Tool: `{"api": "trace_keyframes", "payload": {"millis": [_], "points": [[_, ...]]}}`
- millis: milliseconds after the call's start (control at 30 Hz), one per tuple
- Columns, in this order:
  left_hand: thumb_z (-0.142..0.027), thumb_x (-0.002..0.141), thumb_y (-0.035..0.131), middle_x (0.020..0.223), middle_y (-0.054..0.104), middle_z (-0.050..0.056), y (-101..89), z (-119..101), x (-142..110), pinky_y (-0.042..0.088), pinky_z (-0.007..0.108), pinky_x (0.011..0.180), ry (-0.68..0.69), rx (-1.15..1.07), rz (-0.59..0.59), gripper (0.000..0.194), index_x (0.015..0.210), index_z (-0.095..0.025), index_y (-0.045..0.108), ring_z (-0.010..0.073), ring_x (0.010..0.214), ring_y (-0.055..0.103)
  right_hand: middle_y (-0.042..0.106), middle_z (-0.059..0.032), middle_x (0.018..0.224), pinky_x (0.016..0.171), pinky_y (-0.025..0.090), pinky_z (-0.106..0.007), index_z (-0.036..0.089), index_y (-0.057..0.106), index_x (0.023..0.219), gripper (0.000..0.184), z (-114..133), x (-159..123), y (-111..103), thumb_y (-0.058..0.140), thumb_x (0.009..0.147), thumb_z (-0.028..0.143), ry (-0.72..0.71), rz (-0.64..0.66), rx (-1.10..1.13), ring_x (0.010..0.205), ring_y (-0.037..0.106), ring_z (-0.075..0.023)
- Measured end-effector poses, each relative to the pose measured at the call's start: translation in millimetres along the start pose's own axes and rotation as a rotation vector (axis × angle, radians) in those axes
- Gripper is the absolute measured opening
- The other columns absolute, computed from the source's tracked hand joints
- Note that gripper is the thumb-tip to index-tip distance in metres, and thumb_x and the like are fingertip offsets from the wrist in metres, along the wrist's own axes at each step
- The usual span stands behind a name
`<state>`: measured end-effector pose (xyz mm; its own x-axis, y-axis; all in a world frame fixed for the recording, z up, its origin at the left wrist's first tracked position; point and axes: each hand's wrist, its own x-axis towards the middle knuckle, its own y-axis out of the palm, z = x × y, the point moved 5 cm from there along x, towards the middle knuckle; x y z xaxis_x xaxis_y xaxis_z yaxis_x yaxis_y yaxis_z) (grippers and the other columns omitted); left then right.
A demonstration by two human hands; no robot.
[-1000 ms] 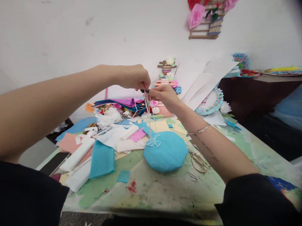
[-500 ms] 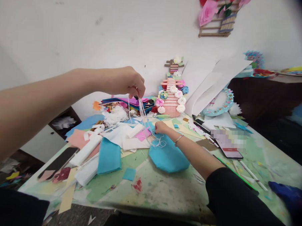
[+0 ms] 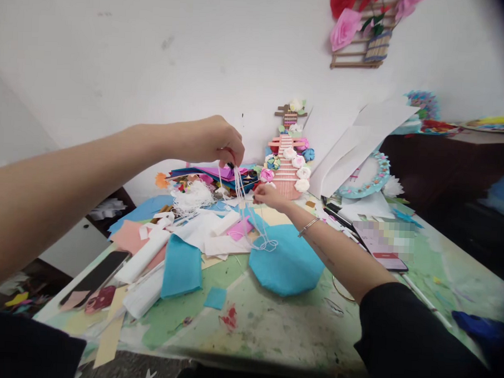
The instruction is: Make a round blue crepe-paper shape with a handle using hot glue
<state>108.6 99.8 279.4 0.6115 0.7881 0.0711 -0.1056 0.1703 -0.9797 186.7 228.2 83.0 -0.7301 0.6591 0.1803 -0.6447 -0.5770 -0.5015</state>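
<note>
My left hand [image 3: 230,146] is closed on a bundle of thin white string [image 3: 240,191], held up above the table. The strands hang down, and their looped lower ends rest on a round turquoise piece [image 3: 288,263]. To the right of the hanging strands is my right hand [image 3: 268,196], lower than the left. Its fingers are pinched together at the string, though the fingertips are too small to make out clearly. A tangled heap of white string [image 3: 192,196] lies behind, to the left. Folded turquoise paper [image 3: 182,267] lies in front of white rolls [image 3: 146,257].
A lute-shaped craft [image 3: 284,171] covered in paper flowers leans on the wall. One phone [image 3: 95,277] lies at the left, another [image 3: 381,247] at the right. Large white sheets [image 3: 358,143] lean behind. Paper scraps and pens litter the table [image 3: 266,329].
My right hand has risen from the turquoise piece to beside the hanging strands, uncovering more of that piece. My left hand stays almost in place, still holding the string.
</note>
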Motion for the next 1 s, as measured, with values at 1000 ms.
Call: {"api": "trace_keyframes", "payload": {"millis": [1000], "points": [[-0.018, 0.067, 0.065, 0.063, 0.069, 0.0, -23.2, 13, 64, 0.046, 0.023, 0.064, -0.19, -0.293, -0.199, 0.024, 0.089, -0.015, 0.071, 0.0142, 0.065, 0.066, 0.066, -0.0004, 0.07, 0.062, 0.053, -0.03, 0.02, 0.045, 0.093, 0.04, 138, -36, -103, 0.071, 0.065, 0.01, -0.358, -0.202, 0.11, 0.069, 0.066, -0.0173]]}}
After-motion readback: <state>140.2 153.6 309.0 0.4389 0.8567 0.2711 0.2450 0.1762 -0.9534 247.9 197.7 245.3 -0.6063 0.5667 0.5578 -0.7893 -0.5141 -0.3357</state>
